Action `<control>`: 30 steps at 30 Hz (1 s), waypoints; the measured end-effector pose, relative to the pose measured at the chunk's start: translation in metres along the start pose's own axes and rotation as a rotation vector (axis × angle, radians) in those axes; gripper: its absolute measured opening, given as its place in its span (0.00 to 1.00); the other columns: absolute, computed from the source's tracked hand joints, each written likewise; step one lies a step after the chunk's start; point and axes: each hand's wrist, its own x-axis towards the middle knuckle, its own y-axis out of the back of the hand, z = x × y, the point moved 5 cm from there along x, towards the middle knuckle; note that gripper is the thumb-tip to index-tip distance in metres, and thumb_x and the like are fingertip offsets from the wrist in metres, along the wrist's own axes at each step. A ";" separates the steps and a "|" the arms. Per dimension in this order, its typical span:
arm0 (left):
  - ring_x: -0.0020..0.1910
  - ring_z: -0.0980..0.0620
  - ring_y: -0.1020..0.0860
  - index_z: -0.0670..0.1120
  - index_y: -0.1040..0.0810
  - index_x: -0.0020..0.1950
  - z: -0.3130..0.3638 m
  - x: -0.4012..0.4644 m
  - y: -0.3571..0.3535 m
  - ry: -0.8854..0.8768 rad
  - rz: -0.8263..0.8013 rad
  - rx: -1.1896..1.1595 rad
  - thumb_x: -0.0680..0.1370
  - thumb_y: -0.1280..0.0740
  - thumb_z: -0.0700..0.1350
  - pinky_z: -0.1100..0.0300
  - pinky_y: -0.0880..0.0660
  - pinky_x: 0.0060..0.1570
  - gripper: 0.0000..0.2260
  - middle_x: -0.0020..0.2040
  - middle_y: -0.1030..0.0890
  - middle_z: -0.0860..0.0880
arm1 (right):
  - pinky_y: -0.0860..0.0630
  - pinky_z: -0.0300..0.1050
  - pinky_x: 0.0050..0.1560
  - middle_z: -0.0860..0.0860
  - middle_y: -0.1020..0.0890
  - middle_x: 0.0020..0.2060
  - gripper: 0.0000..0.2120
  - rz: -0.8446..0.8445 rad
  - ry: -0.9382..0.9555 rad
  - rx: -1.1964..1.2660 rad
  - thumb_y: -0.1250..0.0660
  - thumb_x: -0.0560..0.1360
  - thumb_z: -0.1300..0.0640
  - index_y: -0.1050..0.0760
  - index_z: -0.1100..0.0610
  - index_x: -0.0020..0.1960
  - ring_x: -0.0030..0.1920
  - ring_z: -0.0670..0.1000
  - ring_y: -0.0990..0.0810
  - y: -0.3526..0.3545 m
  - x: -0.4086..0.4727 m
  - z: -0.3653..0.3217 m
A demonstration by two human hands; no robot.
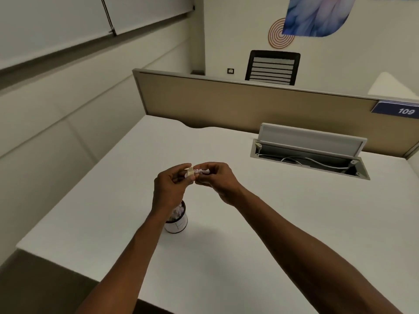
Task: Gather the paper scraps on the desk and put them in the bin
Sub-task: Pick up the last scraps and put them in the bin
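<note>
The small crumpled white-and-pink paper scrap point(202, 171) is pinched between my fingertips, both hands meeting on it above the white desk point(283, 223). My right hand point(218, 181) is closed on the scrap; my left hand point(170, 186) pinches it from the other side, with a small tan piece point(190, 172) at its thumb. The little round white bin with a dark rim point(178, 220), already holding scraps, stands on the desk below my left wrist. If I let go here, I judge the scrap could miss the bin's narrow mouth, or my forearm could tip the bin.
</note>
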 end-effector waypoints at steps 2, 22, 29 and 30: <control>0.47 0.56 0.14 0.52 0.16 0.58 -0.011 -0.003 0.021 0.017 0.023 0.036 0.72 0.22 0.42 0.58 0.17 0.50 0.15 0.46 0.13 0.52 | 0.16 0.47 0.52 0.59 0.14 0.47 0.08 0.004 -0.002 -0.133 0.27 0.73 0.67 0.17 0.63 0.52 0.48 0.55 0.14 -0.019 0.006 0.006; 0.71 0.51 0.27 0.47 0.25 0.72 -0.101 -0.057 0.077 -0.191 0.054 0.561 0.77 0.28 0.51 0.50 0.27 0.69 0.24 0.69 0.22 0.49 | 0.26 0.52 0.66 0.57 0.25 0.70 0.27 -0.158 0.417 -1.148 0.36 0.75 0.62 0.32 0.56 0.74 0.70 0.59 0.26 -0.067 -0.011 0.067; 0.82 0.54 0.52 0.48 0.46 0.82 -0.122 -0.079 0.045 -0.405 -0.274 1.060 0.79 0.46 0.71 0.44 0.49 0.79 0.38 0.82 0.44 0.51 | 0.56 0.60 0.80 0.54 0.48 0.81 0.33 -0.367 0.423 -1.536 0.54 0.82 0.39 0.53 0.56 0.81 0.81 0.53 0.57 -0.067 -0.032 0.113; 0.82 0.54 0.52 0.48 0.46 0.82 -0.123 -0.079 0.045 -0.406 -0.282 1.080 0.79 0.47 0.71 0.44 0.49 0.79 0.38 0.82 0.44 0.52 | 0.58 0.62 0.79 0.54 0.49 0.81 0.33 -0.378 0.417 -1.548 0.55 0.82 0.39 0.53 0.57 0.81 0.81 0.53 0.58 -0.067 -0.032 0.115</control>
